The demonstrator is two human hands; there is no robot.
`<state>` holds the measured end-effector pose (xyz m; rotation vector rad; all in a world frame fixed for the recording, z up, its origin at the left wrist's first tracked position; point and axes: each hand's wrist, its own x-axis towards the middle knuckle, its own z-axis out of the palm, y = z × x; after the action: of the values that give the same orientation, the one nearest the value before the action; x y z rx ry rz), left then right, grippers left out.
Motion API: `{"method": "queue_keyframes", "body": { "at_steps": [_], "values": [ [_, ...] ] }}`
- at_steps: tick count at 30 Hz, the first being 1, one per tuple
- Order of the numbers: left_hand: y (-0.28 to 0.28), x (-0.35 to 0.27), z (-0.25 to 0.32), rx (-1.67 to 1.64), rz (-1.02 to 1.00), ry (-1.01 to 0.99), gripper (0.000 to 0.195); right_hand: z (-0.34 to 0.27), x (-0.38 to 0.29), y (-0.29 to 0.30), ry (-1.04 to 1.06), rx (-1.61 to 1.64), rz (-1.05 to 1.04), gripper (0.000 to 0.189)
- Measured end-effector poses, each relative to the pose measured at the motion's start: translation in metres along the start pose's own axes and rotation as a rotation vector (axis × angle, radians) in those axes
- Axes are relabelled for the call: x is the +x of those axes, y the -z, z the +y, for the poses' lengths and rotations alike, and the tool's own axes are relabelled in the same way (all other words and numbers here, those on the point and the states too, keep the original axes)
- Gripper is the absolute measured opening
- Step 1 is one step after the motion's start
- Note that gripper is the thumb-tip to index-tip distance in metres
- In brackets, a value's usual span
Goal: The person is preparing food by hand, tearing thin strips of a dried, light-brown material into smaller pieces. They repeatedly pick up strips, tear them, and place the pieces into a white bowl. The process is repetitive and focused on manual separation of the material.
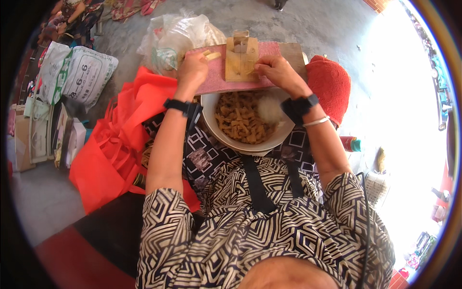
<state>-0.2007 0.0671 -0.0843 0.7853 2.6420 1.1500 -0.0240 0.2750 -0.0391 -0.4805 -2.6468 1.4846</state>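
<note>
A board (216,79) covered partly in pink cloth lies across the far side of a white basin (211,126). Many short brown strips (245,123) fill the basin, with a whitish blurred thing (270,109) at their right. On the board stands a wooden block (234,72) with a raised holder (240,41). My left hand (195,68), at the board's left end, grips pale yellowish sticks (212,56). My right hand (275,70) is at the block's right edge, its fingers pinched around a thin yellowish piece (251,71), too small to identify.
A red bag (108,144) lies at the left, behind it printed white sacks (90,72). A clear plastic bag (180,36) sits beyond my left hand. Red towelling cloth (328,88) and a red bottle with a green cap (351,143) are at the right. A person (72,18) is far left.
</note>
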Motion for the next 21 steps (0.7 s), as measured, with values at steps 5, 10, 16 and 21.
{"method": "queue_keyframes", "body": {
  "at_steps": [5,10,16,21],
  "values": [
    [0.032,-0.062,0.061,-1.152,-0.396,0.188,0.009,-0.033,-0.058,0.009,-0.057,0.567,-0.302,0.024],
    [0.034,-0.101,0.113,-0.883,-0.620,-0.008,0.026,-0.057,-0.085,0.018,0.068,0.351,-0.320,0.018],
    [0.025,-0.140,0.117,-0.845,-0.591,0.028,0.019,-0.064,-0.113,0.008,0.339,0.208,-0.166,0.010],
    [0.029,-0.159,0.097,-0.786,-0.615,0.101,0.016,-0.048,-0.126,-0.012,0.393,0.090,-0.157,0.009]
  ]
}}
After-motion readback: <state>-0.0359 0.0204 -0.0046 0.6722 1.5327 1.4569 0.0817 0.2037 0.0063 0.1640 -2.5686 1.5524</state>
